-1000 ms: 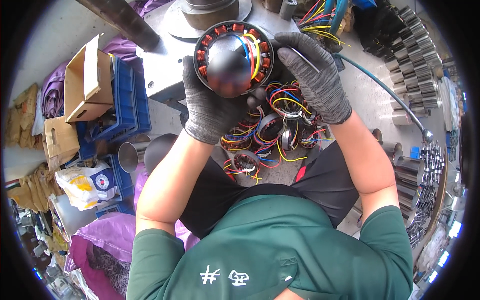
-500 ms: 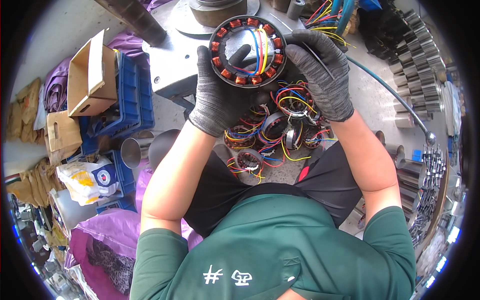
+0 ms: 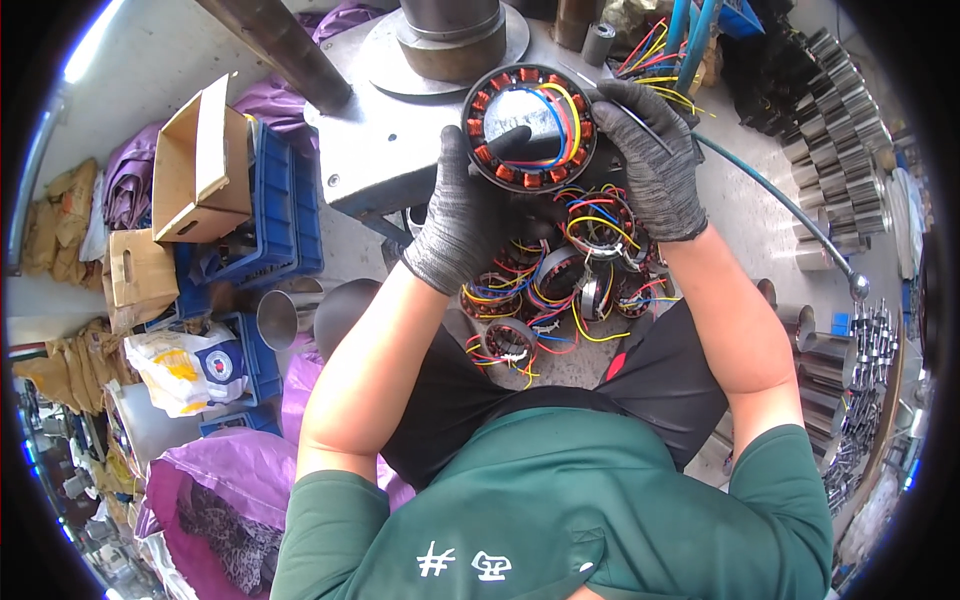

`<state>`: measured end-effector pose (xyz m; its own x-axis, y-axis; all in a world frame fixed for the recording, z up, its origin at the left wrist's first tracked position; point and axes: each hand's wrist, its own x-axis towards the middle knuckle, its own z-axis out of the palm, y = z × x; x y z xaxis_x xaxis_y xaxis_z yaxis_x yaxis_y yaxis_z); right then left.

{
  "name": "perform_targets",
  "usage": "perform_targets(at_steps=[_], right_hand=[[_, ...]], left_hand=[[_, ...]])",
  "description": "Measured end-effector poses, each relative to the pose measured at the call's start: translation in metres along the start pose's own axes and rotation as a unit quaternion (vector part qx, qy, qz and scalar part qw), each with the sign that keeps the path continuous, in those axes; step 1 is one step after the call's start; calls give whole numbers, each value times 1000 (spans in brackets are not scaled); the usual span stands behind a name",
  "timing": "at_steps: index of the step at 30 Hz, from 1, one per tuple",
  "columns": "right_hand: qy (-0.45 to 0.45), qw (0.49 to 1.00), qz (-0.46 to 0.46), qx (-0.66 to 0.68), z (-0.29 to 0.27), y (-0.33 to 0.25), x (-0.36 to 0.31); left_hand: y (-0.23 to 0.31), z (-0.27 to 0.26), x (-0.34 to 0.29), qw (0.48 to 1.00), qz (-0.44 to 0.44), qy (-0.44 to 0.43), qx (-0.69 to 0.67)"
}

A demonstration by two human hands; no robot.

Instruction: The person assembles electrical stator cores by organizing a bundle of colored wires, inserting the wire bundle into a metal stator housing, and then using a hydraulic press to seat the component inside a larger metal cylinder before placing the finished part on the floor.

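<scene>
A black motor stator ring [image 3: 531, 182] with copper coils is held up in front of the metal work table. Red, yellow and blue lead wires [image 3: 574, 118] curve across its opening. My left hand [image 3: 452, 228], in a grey-black glove, grips the ring's lower left, with one fingertip showing inside the opening. At the ring's right edge is my right hand [image 3: 655, 170], gloved alike and closed around a thin metal rod [image 3: 652, 136] that slants across its fingers. Below both hands, several more stators [image 3: 562, 272] with coloured leads lie in a pile between my knees.
On the metal table [image 3: 365, 165] stands a heavy round steel press part [image 3: 452, 45]. Blue crates [image 3: 275, 200] and a cardboard box [image 3: 200, 190] are at the left. A teal hose [image 3: 770, 180] crosses the right side, near stacked steel cylinders [image 3: 835, 140].
The whole view has shifted, so the table and pile sit lower and further right. The stator has turned slightly, its wires now bunched toward the right. Both hands keep their hold.
</scene>
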<state>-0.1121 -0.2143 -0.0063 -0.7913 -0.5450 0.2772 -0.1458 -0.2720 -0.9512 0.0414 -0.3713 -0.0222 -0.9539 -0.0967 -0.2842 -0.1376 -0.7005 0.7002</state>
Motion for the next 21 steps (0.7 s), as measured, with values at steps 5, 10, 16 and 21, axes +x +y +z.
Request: perform_targets(at_steps=[5,10,16,21], right_hand=[[-10,999,28,34,-3,0,-2],[4,1000,6,28,0,-3,-4],[-11,1000,-4,18,4,-14,-6],[-36,997,-43,-48,2,-20,-6]], left_hand=[[2,4,-6,999,8,5,33],[2,1,-6,999,5,-42,14],[4,1,-7,999,-6,-34,24],[3,-4,-7,999,-26,-45,-15]])
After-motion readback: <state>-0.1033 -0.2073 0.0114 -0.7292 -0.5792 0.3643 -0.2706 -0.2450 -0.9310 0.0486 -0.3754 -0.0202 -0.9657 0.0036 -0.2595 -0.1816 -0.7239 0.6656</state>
